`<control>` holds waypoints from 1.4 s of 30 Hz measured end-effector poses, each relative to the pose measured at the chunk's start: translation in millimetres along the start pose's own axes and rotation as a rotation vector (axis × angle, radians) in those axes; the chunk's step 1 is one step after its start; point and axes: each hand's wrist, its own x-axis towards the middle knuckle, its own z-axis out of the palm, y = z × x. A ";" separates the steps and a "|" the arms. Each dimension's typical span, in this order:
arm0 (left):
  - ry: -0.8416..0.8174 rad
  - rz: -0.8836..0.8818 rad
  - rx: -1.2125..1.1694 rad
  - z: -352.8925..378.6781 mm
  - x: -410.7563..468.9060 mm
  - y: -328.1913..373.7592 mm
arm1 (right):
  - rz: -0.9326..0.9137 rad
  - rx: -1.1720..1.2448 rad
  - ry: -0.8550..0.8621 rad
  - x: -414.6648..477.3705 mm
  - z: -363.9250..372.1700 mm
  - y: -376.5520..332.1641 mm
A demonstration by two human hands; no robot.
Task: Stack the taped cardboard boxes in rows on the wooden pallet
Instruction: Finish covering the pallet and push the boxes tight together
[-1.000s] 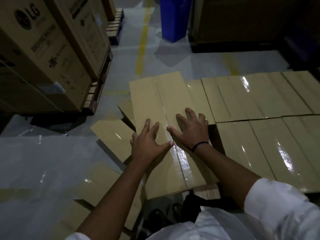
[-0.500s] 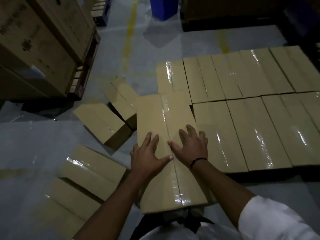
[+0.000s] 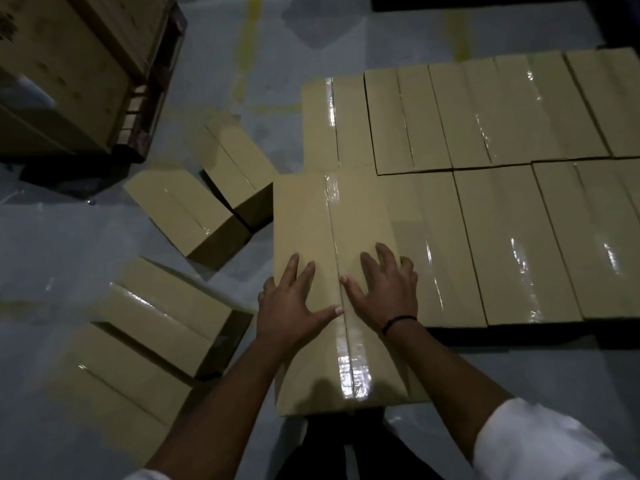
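A long taped cardboard box (image 3: 322, 223) lies in front of me, its near end sticking out past the row toward my legs. My left hand (image 3: 291, 303) presses flat on its top left of the tape seam, fingers spread. My right hand (image 3: 384, 285) presses flat just right of the seam, a dark band on the wrist. Beside the box, two rows of taped boxes (image 3: 502, 133) lie packed side by side. The pallet under them is hidden; only a dark gap (image 3: 519, 336) shows below their near edge.
Loose taped boxes lie on the grey floor at the left: two near ones (image 3: 162, 327) and two farther ones (image 3: 194, 209). Large cartons on a pallet (image 3: 69, 74) stand at the upper left. A yellow floor line (image 3: 247, 39) runs away ahead.
The box has slid forward into line with the near row while both hands stayed flat on its top. My view has tilted down and moved closer.
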 end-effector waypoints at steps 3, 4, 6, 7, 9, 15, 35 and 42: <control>-0.007 0.017 0.033 34.9 29.4 -22.8 | 0.021 0.007 -0.012 17.8 42.7 11.5; -0.004 0.020 0.040 47.1 39.9 -30.2 | 0.026 0.020 -0.006 24.4 57.8 16.0; 0.017 0.048 0.046 71.3 64.1 -42.0 | 0.031 0.049 0.019 41.0 87.5 26.7; 0.028 0.060 0.049 82.8 76.0 -47.2 | 0.034 0.060 0.034 49.4 101.2 31.6; 0.033 0.058 0.038 105.8 96.7 -57.3 | 0.043 0.062 0.059 65.5 126.2 40.2; 0.010 0.127 0.035 159.4 138.4 -79.6 | 0.047 0.013 0.152 97.8 178.1 68.0; 0.038 0.170 0.073 195.2 188.7 -88.3 | 0.014 0.000 0.290 137.2 219.3 100.8; -0.034 0.181 0.107 216.5 260.0 -89.4 | -0.051 -0.195 0.089 195.7 242.3 129.2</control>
